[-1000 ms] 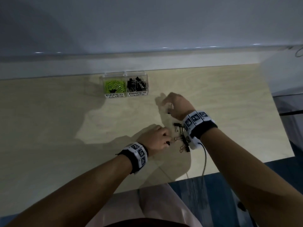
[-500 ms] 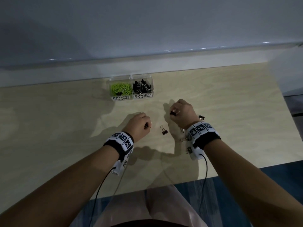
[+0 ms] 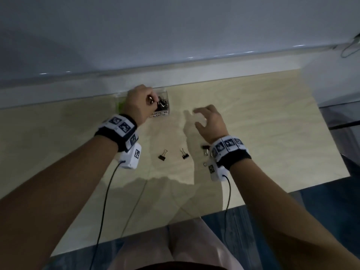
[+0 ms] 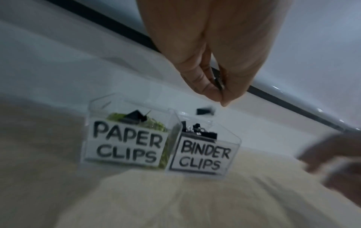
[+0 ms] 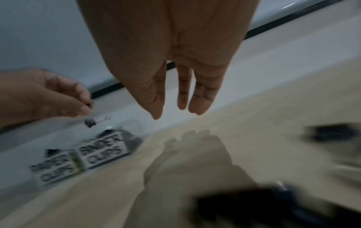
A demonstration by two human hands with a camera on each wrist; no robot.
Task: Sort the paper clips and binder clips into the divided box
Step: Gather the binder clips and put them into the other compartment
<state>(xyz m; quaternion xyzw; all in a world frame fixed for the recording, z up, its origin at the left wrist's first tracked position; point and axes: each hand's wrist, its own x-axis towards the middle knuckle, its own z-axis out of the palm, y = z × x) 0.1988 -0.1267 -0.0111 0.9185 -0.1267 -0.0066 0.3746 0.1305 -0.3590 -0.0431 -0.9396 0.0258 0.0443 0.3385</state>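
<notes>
1. The left hand (image 4: 210,64) is up over the clear plastic divided box (image 4: 230,148) at the back of the pale wooden table (image 3: 263,117). Its fingertips are pinched together and a thin dark bit shows between them, so it looks like it's grasping a clip, though the blur makes that hard to call. A small black binder clip (image 4: 205,111) is in mid-air just below the fingertips, above the "BINDER CLIPS" side.

2. Biggest risk: that airborne clip sits near the divider line. If it bounces off the heap of black binder clips (image 4: 197,131) already piled near the rim, it could hop into the wrong half or out onto the table.

3. That's no idle worry: a black binder clip (image 4: 134,118) is already lying on top of the green paper clips (image 4: 156,125) in the "PAPER CLIPS" side. Left there, the sort is wrong.

4. The right hand (image 3: 211,123) is released, fingers spread and holding nothing, hovering over the table right of the box. Loose black binder clips, one (image 3: 162,155) and another (image 3: 184,154), lie nearer the person, and a few more are tucked by the right wrist, partly hidden. A careless sweep of the wristband or its cable could scatter them toward the table edge.

5. The box looks light, so a bump from the left hand could shift or tip it.
</notes>
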